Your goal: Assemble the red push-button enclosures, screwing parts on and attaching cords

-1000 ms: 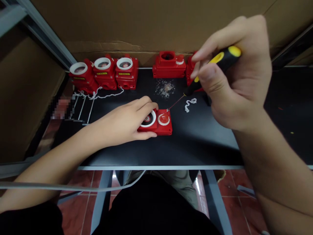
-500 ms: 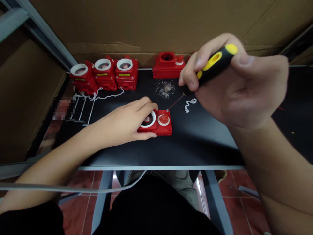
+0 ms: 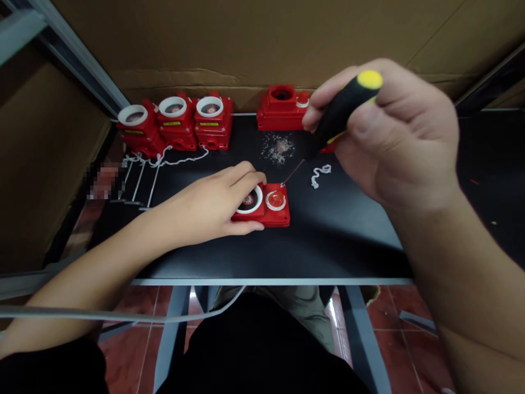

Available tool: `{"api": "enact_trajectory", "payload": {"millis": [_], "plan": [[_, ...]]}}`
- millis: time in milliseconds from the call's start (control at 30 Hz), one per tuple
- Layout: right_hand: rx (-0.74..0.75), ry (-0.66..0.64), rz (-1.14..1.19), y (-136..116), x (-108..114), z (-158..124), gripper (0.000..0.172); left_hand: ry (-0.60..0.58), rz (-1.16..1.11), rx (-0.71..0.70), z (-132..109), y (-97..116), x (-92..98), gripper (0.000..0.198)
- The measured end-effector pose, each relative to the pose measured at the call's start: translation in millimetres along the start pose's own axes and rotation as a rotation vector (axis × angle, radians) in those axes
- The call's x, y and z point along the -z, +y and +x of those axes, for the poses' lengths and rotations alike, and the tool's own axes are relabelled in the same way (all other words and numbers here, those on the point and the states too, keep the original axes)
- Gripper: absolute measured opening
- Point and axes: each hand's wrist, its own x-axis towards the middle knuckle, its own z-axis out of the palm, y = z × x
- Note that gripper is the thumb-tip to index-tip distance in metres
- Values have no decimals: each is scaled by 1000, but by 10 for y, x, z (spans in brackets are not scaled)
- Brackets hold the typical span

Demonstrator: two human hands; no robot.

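On the black tabletop lies a red device housing (image 3: 277,218) with a white-ringed round window and a red dome in a pale ring. My left hand (image 3: 223,200) grips its left part from above, thumb at the near side and fingers over the far side, hiding much of it. My right hand (image 3: 404,128) is wrapped round the black-and-yellow handle of a screwdriver (image 3: 342,112). The thin shaft slants down to the left, its tip at the screw (image 3: 283,185) in the housing's far right corner.
Three red units with white-ringed windows (image 3: 210,108) stand back left, white cord (image 3: 184,163) and metal rods (image 3: 139,183) before them. Another red housing (image 3: 279,114) is at the back, partly behind my right hand. Pale shavings (image 3: 279,149) and a white cord piece (image 3: 320,174) lie nearby.
My right hand has turned, rolling the screwdriver handle so its yellow inlay no longer faces up, and the handle's end has shifted left. My left hand keeps its hold on the housing.
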Motion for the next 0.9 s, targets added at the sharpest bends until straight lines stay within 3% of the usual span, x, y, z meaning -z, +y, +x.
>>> {"api": "enact_trajectory", "payload": {"millis": [100,233,367,600,700,900], "plan": [[58,12,-41,23,-23,-15,31,9,25,-12,-8,-5,-4,67],[10,21,-66,-54,-84,-52,42,13,54,-16,-15,-1,-2,68],[-25,-15,-125,-110,-30,-68,38,28,56,-34,-14,2,-3,68],[-191,-64,17,-139,40,43,35,19,44,-29,1,-10,-8,69],[-192,-66,-27,-169,30,45,31,17,33,-21,0,-9,-2,68],[-138,-119,-75,-192,47,3,44,23,9,-26,-11,-15,8,67]]}}
